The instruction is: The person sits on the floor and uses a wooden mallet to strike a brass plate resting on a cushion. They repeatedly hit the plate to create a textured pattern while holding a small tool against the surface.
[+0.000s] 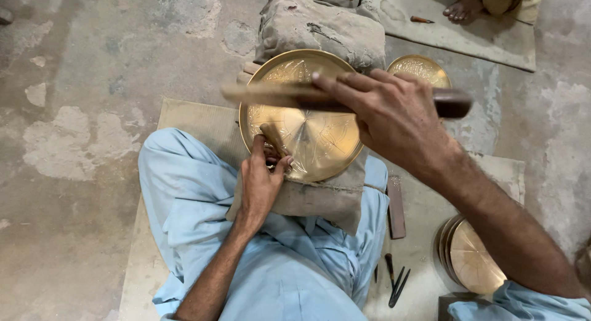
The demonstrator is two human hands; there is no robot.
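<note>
A round brass plate [320, 142] with engraved lines lies on a cloth pad over my lap. My left hand [261, 179] rests on the plate's lower left part and grips a short chisel [273, 138], its tip set on the metal. My right hand [391, 114] is raised above the plate and is shut on a long wooden mallet [271, 93], which lies level across the plate and is blurred by motion.
A stuffed cloth bag [320, 25] sits beyond the plate. A second brass plate [422, 68] lies behind at the right; a stack of brass plates [471, 262] stands by my right knee. Small tools [394, 278] and a flat bar [396, 207] lie on the mat. Another person's foot [462, 10] shows at the top.
</note>
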